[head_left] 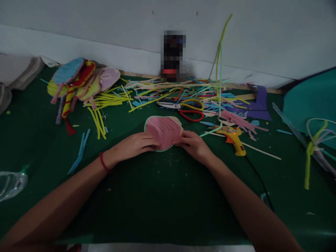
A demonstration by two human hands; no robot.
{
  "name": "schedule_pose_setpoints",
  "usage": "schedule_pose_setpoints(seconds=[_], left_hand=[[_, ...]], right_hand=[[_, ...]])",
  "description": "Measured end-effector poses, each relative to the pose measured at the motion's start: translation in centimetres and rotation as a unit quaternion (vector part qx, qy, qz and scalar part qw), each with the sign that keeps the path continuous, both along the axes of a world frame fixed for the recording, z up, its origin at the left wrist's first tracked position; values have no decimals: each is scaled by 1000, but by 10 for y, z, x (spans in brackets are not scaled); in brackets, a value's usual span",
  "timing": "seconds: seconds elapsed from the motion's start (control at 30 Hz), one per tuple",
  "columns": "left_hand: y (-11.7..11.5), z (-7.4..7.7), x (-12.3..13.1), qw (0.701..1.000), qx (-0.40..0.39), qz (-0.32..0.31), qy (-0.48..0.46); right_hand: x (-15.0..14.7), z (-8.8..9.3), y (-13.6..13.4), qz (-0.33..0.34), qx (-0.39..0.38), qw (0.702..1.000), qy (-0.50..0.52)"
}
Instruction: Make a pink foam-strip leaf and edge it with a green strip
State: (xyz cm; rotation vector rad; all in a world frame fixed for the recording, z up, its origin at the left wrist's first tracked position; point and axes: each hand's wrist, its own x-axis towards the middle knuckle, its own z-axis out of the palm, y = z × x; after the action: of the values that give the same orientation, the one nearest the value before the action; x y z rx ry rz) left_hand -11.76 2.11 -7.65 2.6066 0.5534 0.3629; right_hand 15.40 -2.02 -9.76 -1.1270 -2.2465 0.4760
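Note:
A rounded pink panel of pipe cleaners (164, 131) with a thin mint-green edging lies in the middle, low over the green table. My left hand (135, 144) is closed on its lower left edge, thumb below and fingers across the front. At the right edge, my right hand (194, 144) pinches the panel with its fingertips. From behind that hand a mint-green pipe cleaner (210, 132) runs right, then bends upward. Close by on the right lies a yellow glue gun (235, 136) with an orange trigger. Scissors (189, 107) with yellow and red handles lie open just beyond the panel.
Loose pipe cleaners (170, 89) in many colours pile along the wall. Finished fan-shaped pieces (69, 71) are stacked at the back left. The glue gun's black cord (259, 178) trails toward the front right. A clear plastic object (12, 183) sits at the left edge.

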Motion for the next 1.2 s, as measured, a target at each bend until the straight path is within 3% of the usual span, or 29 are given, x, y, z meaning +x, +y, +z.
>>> schedule_pose_setpoints(seconds=[0.37,0.67,0.83,1.2], left_hand=[[-1,-3,1,1000,17,-10,-4],[12,5,4,991,-130,10,-31],[27,10,18,981,-191,-11,17],[41,10,35,971,-223,-56,72]], right_hand=[[-1,0,1,5,-1,1000,20],[0,-3,2,7,-10,1000,25],[1,-6,3,16,-3,999,42],[1,-8,5,12,8,1000,27]])
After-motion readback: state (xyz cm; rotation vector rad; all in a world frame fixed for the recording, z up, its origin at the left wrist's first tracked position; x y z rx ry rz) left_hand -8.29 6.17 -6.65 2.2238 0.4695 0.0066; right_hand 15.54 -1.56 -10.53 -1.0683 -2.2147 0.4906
